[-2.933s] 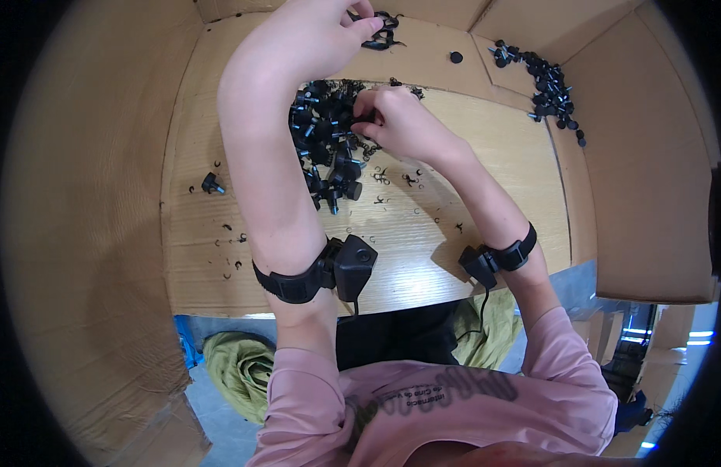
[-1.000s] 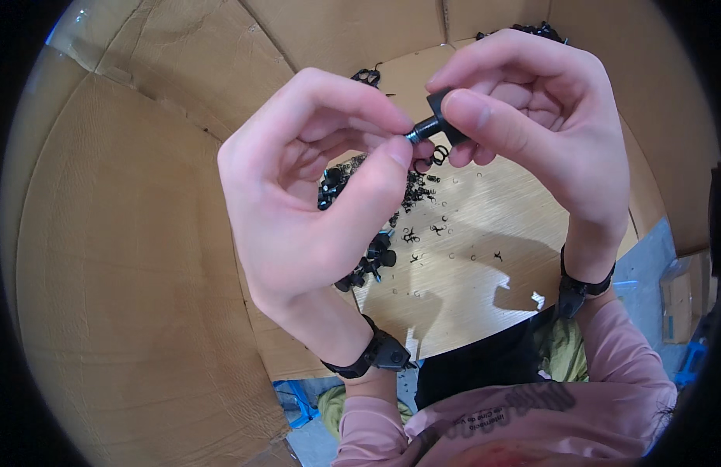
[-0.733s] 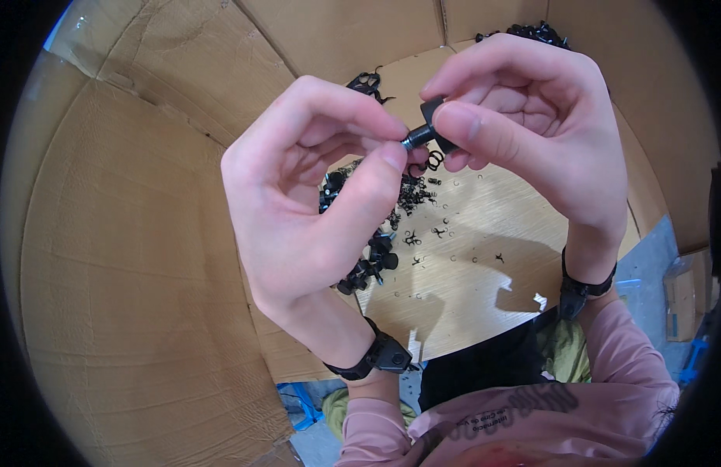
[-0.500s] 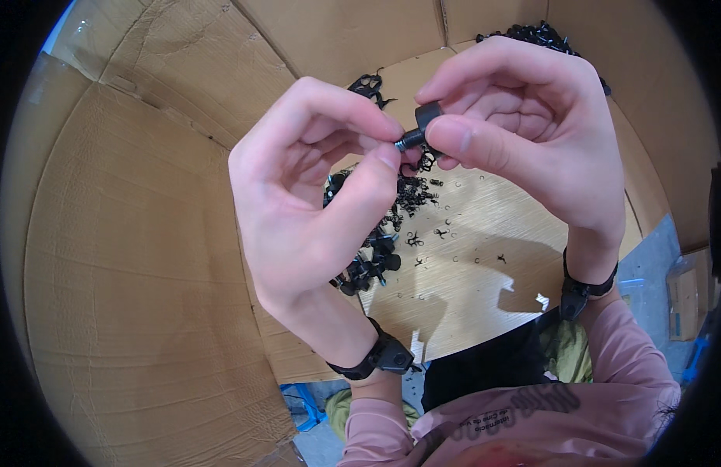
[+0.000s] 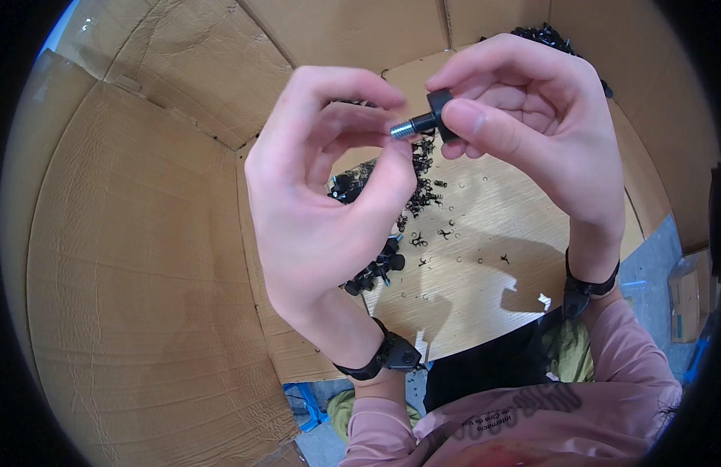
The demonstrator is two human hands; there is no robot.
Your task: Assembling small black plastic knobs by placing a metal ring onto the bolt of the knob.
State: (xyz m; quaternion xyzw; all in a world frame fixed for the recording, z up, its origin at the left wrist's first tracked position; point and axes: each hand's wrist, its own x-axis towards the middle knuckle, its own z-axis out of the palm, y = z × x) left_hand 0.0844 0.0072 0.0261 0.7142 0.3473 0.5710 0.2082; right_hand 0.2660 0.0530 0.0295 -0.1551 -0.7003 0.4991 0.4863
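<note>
Between the thumb and fingers of my right hand point(image 5: 543, 140) is a thumb screw point(image 5: 424, 123) with a round black head, a black collar and a bare silver thread pointing left. My left hand point(image 5: 325, 202) is curled around the threaded end with its thumb and index finger parted. The left thumb is close under the thread; whether it touches cannot be made out. Below the hands, a pile of similar black-headed screws point(image 5: 382, 268) and a heap of small black parts point(image 5: 422, 191) lie on the table, partly behind my left hand.
Cardboard walls point(image 5: 142, 233) surround the wooden table point(image 5: 485, 226) at the left, back and right. Another black heap point(image 5: 549, 37) sits in the far right corner. Tiny rings and clips point(image 5: 446, 233) are scattered mid-table. A small carton point(image 5: 687, 300) stands beyond the right edge.
My left thumb and index finger have parted from the thread, baring its silver end. The screw has risen slightly and shifted right in my right hand.
</note>
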